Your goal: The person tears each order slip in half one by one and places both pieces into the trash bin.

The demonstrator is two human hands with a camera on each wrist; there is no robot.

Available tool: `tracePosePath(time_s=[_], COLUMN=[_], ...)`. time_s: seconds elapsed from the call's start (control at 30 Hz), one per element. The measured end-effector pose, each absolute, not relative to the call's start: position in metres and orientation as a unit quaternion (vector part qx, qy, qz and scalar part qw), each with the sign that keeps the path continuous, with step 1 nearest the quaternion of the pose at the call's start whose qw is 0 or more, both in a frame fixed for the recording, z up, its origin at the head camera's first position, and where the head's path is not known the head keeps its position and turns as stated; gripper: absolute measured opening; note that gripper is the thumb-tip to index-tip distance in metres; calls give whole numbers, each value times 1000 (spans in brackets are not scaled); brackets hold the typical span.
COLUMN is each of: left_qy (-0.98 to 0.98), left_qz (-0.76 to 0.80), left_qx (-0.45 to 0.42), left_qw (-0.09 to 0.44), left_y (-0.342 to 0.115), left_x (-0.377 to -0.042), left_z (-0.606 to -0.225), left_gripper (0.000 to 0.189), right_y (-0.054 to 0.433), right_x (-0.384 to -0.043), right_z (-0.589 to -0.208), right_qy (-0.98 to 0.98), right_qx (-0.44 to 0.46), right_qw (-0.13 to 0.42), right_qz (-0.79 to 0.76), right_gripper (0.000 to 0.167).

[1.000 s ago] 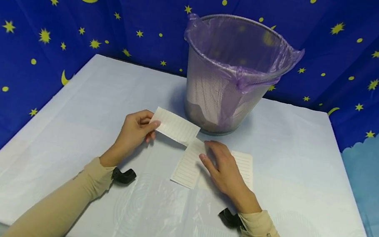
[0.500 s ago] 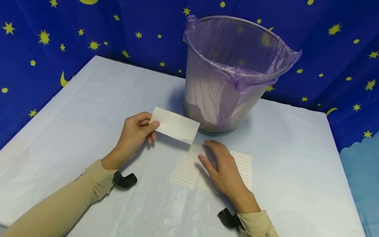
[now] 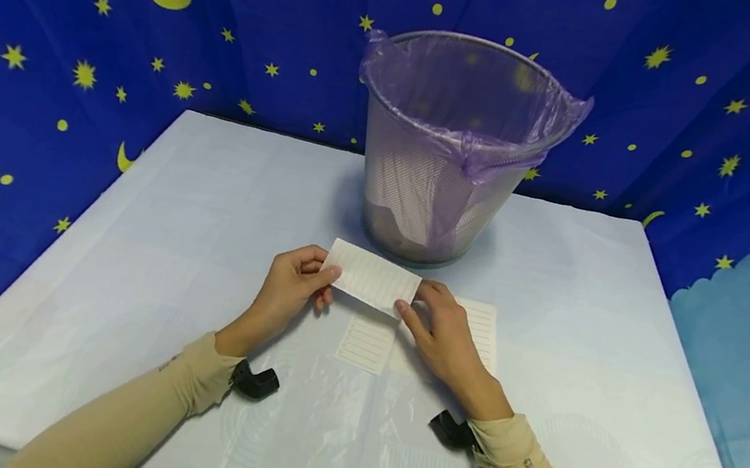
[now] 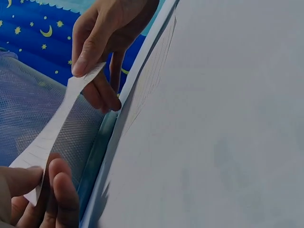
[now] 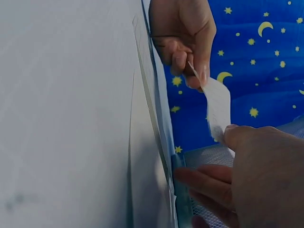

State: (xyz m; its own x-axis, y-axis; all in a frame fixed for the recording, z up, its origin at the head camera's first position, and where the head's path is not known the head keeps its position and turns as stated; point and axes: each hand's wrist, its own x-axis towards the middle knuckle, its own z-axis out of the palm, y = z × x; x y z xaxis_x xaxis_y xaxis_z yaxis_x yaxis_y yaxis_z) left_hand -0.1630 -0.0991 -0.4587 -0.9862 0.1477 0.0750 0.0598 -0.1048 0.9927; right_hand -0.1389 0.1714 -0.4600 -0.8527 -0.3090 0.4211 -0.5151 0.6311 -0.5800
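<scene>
A small lined paper sheet (image 3: 371,277) is held up off the table between both hands. My left hand (image 3: 295,280) pinches its left end, thumb on the near face and fingers behind. At the opposite end my right hand (image 3: 443,334) pinches the right edge the same way. In the left wrist view the paper (image 4: 59,116) bows slightly between the two grips. Below it, another lined sheet (image 3: 366,343) lies on the table, its upper part hidden. A further lined sheet (image 3: 481,328) lies to the right, partly covered by my right hand.
A mesh wastebasket (image 3: 417,208) lined with a purple bag (image 3: 482,157) stands on the table just behind the hands. The table wears a white cover (image 3: 140,243). A blue star-and-moon cloth (image 3: 230,33) hangs behind and at the sides.
The left hand has brought the held sheet to the right and a little nearer. My right hand, earlier loose over the table sheets, now pinches the sheet's right end.
</scene>
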Motion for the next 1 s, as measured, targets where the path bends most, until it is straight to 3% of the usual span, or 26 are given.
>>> tracePosePath(time_s=[0.27,0.7,0.8,1.0], left_qy=[692,721,746,782], left_qz=[702,646,619,579], left_qx=[145,197,202,221], left_qw=[85,154,143,70], left_y=[-98,-92,-91,-90], left_x=[-159,-151,-150,-152], left_z=[-459,-459,-459,-459], left_gripper=[15,15,18,10], right_y=[168,166,167,167], right_x=[-136,-131,-130,-130], right_z=[-456,-456,-457,-459], right_qy=[-861,-820,-825,-834], right_qx=[174,167,179,219], right_qw=[180,135,119,93], right_qz=[442,531,522,498], right_gripper=[19,4,4,4])
